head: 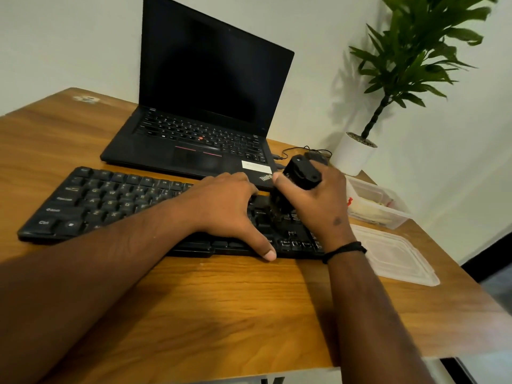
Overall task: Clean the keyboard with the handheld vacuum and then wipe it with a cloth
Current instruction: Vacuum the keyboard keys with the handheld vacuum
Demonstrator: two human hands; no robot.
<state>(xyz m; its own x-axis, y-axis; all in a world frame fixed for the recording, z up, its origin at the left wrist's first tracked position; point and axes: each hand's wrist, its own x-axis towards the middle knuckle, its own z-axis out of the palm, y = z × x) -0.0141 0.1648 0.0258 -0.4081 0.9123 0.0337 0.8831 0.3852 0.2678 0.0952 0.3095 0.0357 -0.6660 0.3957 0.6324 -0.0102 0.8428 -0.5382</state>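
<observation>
A black external keyboard (91,200) lies across the wooden desk (221,306) in front of a laptop. My left hand (224,209) rests flat on the keyboard's middle, fingers spread over the keys and thumb at the front edge. My right hand (318,206) grips a small black handheld vacuum (300,173), held upright with its lower end down on the keys of the keyboard's right part. The vacuum's nozzle is hidden by blur and by my hand. No cloth is in view.
An open black laptop (199,134) stands behind the keyboard, with cables (302,149) at its right side. A potted plant (357,151) sits at the back right. A clear plastic container (385,206) and its lid (396,256) lie right of the keyboard.
</observation>
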